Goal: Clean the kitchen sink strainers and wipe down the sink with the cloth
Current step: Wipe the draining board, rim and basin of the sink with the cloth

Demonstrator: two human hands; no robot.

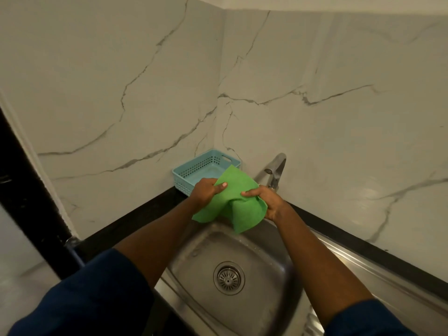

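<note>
Both my hands hold a green cloth (236,202) above the far edge of the steel sink (266,267). My left hand (208,191) grips its left part, thumb on top. My right hand (266,202) clasps its right part, and the cloth is bunched between the two, with corners hanging down. A round metal strainer (228,277) sits in the drain at the bottom of the basin. The basin looks wet.
A light blue plastic basket (194,172) stands on the black counter (135,221) in the corner, behind the cloth. A chrome tap (276,169) rises at the right of it. Marble walls close both sides. The steel drainboard (378,275) runs to the right.
</note>
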